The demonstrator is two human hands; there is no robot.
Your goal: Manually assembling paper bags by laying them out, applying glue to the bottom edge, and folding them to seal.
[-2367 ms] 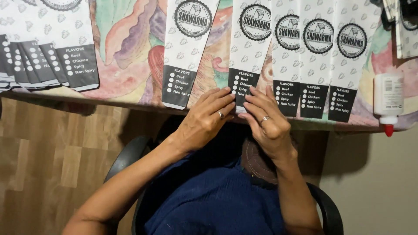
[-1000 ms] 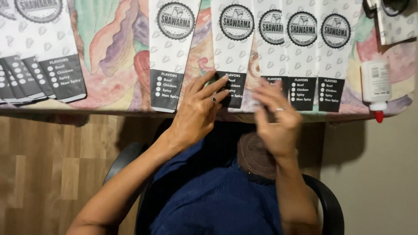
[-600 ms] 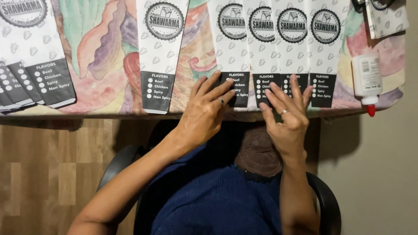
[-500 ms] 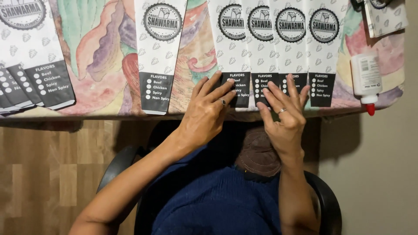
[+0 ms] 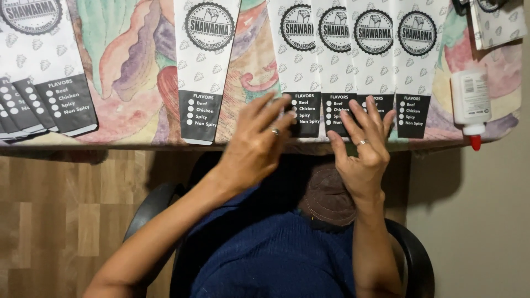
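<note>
Several white paper sleeves (image 5: 353,55), each with a round black emblem and a black end band, lie overlapped in a row on the table. My left hand (image 5: 256,146) has its fingers spread, the fingertips touching the black end of the row's leftmost sleeve. Beside it, my right hand (image 5: 361,149) rests flat with fingers apart on the black ends of the sleeves further right. Both hands wear a ring and hold nothing. A single sleeve (image 5: 204,66) lies apart to the left of my left hand.
A fanned stack of the same sleeves (image 5: 38,88) lies at the far left. A white glue bottle with a red tip (image 5: 471,105) lies at the right on the colourful tablecloth (image 5: 132,66). Below are a black chair (image 5: 411,259), a brown cap-like thing (image 5: 328,196) and a wooden floor (image 5: 55,209).
My right hand, lifted off the table a second ago, has come down flat onto the sleeve ends. My left hand has slid slightly left along the row's end.
</note>
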